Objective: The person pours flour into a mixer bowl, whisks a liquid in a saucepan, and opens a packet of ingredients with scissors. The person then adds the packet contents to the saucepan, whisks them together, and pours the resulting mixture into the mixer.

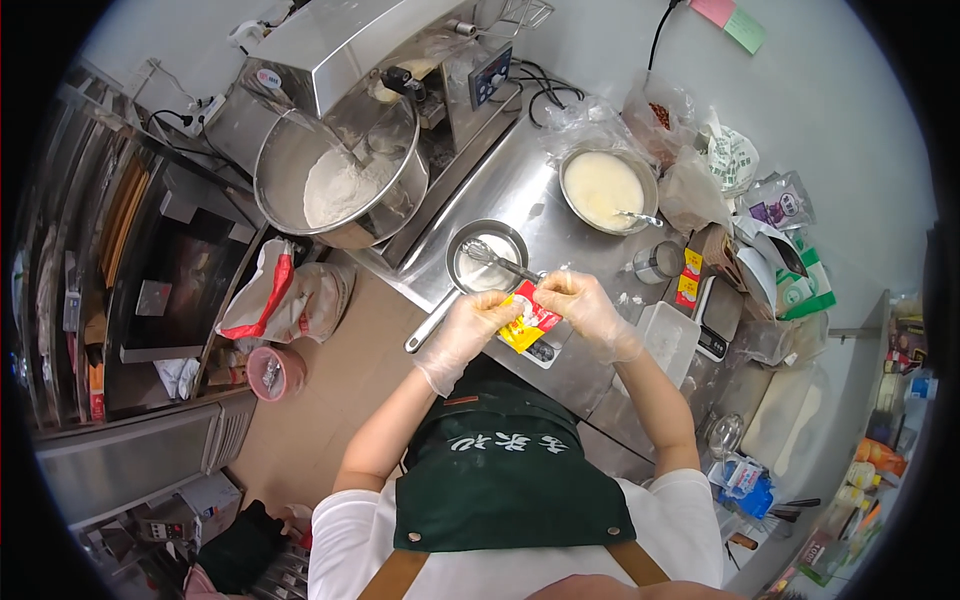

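Note:
In thin clear gloves, my left hand (465, 330) and my right hand (585, 312) pinch a small red and yellow packet (522, 325) between them. Just beyond it, a metal saucepan (430, 322) holds white contents, with a whisk (480, 251) resting in it and its long handle pointing toward me. A tray (543, 361) is partly hidden under the packet. Farther back on the right stands a steel bowl (645, 181) of pale creamy liquid with a spoon (640, 218) in it.
A steel mixer bowl (278, 185) of white powder sits back left on the steel counter (500, 180). To the right are a jar (657, 262), a scale (712, 335), a plastic container (670, 355) and several bags (778, 203). A pink bin (275, 375) stands on the floor left.

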Motion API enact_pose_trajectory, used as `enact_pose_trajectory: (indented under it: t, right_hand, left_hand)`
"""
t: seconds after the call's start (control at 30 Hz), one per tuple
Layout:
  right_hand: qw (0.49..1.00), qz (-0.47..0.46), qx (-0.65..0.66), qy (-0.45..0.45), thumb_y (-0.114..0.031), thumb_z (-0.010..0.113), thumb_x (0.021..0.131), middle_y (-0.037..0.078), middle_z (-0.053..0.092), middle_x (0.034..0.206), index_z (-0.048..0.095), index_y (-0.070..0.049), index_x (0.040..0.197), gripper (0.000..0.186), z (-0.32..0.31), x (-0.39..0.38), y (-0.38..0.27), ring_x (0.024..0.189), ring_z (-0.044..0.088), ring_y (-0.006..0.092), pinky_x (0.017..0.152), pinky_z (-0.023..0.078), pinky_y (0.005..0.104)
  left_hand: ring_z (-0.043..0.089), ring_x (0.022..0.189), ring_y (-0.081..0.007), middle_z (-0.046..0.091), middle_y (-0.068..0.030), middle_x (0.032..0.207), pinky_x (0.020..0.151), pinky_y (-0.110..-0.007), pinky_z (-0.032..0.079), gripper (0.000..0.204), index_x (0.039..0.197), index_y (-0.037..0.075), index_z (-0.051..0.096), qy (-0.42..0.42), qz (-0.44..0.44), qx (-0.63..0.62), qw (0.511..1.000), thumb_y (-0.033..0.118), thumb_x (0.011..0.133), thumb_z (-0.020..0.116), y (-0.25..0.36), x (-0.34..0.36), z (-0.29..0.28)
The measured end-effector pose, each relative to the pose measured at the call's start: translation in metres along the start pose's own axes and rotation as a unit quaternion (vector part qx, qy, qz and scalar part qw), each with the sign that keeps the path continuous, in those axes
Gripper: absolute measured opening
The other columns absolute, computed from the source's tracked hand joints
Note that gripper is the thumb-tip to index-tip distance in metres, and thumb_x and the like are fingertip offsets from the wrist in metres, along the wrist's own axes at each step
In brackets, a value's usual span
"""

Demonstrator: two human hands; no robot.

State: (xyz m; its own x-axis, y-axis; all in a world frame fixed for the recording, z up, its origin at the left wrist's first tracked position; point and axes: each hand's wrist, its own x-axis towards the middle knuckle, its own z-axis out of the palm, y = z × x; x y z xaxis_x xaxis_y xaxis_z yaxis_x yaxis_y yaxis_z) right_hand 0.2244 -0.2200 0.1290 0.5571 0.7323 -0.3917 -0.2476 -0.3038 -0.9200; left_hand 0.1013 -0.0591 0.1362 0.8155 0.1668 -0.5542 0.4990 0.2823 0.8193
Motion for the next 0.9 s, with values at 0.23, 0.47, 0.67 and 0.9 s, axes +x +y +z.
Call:
enact_pose_trajectory:
  t: [0.23,0.47,0.67,0.9]
  right_hand:
    - [1.0,0.017,0.02,0.002,-0.011,0.065,0.092,-0.001,0.064,0.082,0.067,0.0,0.093,0.011,0.009,0.0,-0.009,0.077,0.056,0.0055,0.07,0.046,0.0216]
    - [0.992,-0.084,-0.095,0.025,-0.007,0.067,0.089,0.001,0.066,0.08,0.066,0.001,0.091,0.008,0.013,-0.013,-0.009,0.073,0.057,0.0061,0.067,0.048,0.0235]
    - [0.974,-0.14,-0.171,0.039,-0.009,0.07,0.086,0.007,0.066,0.075,0.067,0.001,0.087,0.011,0.014,-0.017,-0.011,0.068,0.059,0.0099,0.063,0.048,0.0268]
    - [0.959,-0.19,-0.205,0.047,-0.013,0.068,0.089,0.011,0.064,0.073,0.067,0.002,0.088,0.015,0.013,-0.012,-0.006,0.063,0.059,0.0134,0.06,0.048,0.0301]
  left_hand:
    - [0.061,0.082,-0.0061,0.07,-0.0025,0.091,0.074,-0.021,0.048,0.024,0.103,-0.002,0.07,0.005,0.058,-0.046,0.997,0.02,0.093,0.069,-0.013,0.001,-0.006]
    - [0.062,0.087,-0.0067,0.069,-0.0024,0.096,0.078,-0.023,0.05,0.029,0.11,-0.003,0.067,-0.055,0.081,-0.026,0.995,0.019,0.092,0.07,-0.02,-0.004,-0.001]
    - [0.063,0.086,-0.007,0.07,-0.0036,0.096,0.078,-0.023,0.051,0.024,0.107,-0.003,0.069,-0.031,0.081,-0.041,0.995,0.015,0.091,0.069,-0.019,-0.008,0.002]
    - [0.062,0.093,-0.007,0.069,-0.0032,0.103,0.085,-0.023,0.048,0.028,0.113,-0.003,0.067,-0.033,0.092,-0.064,0.993,0.017,0.093,0.067,-0.019,-0.004,0.002]
